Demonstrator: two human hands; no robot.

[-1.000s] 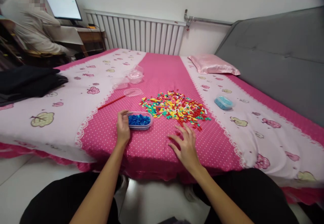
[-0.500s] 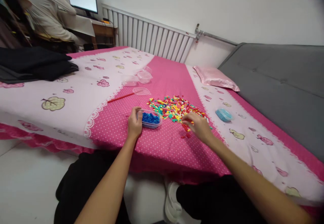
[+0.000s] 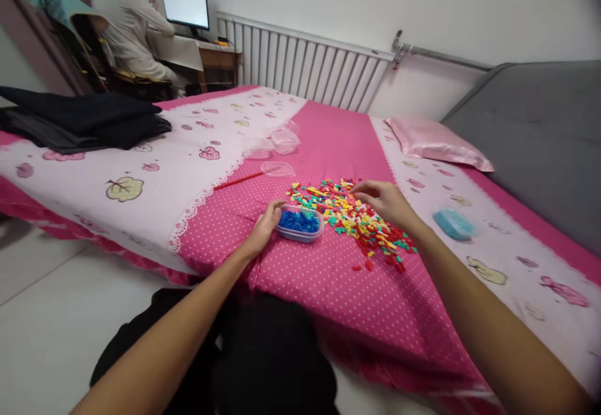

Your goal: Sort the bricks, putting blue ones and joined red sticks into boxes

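My left hand [image 3: 267, 226] is closed on the left end of a clear plastic container [image 3: 300, 236], which sits on the bed and holds small blue pieces [image 3: 299, 220]. To its right spreads a pile of small pieces [image 3: 347, 210] in red, yellow, green and other colours. Over the far side of this pile is my right hand [image 3: 382, 201]. Its fingers are bent and slightly apart, with the tips at the pieces and nothing visible between them. A few red pieces [image 3: 369, 266] lie loose at the pile's near edge.
Clear empty containers [image 3: 284, 141], a clear lid [image 3: 277, 169] and a red stick [image 3: 238, 181] lie beyond my left hand. A container with light-blue contents [image 3: 454, 224] is at right. Farther off are a pink pillow [image 3: 436, 143], folded black cloth [image 3: 84, 117] and a seated person [image 3: 129, 27].
My right hand has moved from the pile's near edge to its far side. My left hand still holds the container. The camera view has swung left.
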